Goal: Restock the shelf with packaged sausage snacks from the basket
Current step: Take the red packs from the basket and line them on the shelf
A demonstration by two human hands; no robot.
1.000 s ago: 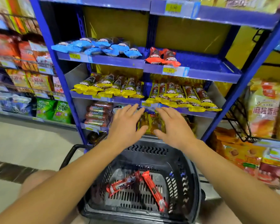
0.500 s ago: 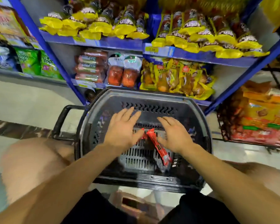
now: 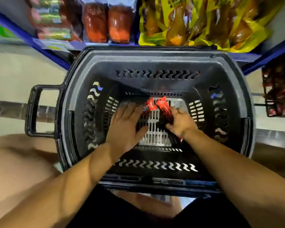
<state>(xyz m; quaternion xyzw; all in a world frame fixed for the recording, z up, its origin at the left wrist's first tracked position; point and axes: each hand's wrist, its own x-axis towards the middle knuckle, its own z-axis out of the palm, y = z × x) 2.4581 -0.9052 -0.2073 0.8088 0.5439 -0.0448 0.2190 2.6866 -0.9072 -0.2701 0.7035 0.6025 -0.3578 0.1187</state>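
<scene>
Black basket (image 3: pixel 155 61) with wavy slots; red sausage snacks (image 3: pixel 163 106); blue shelf (image 3: pixel 44 50); yellow packets (image 3: pixel 204 22) and orange-red packs (image 3: pixel 107 22) above.

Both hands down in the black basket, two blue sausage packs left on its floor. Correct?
Not quite: in the head view the two sausage packs are red, not blue. The rest holds: left hand and right hand are both down in the black basket.

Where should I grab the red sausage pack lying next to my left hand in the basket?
Pinch the red sausage pack across its narrow middle, coming from above: it lies flat on the basket floor, so only the top is open. The left hand is beside it.
</scene>
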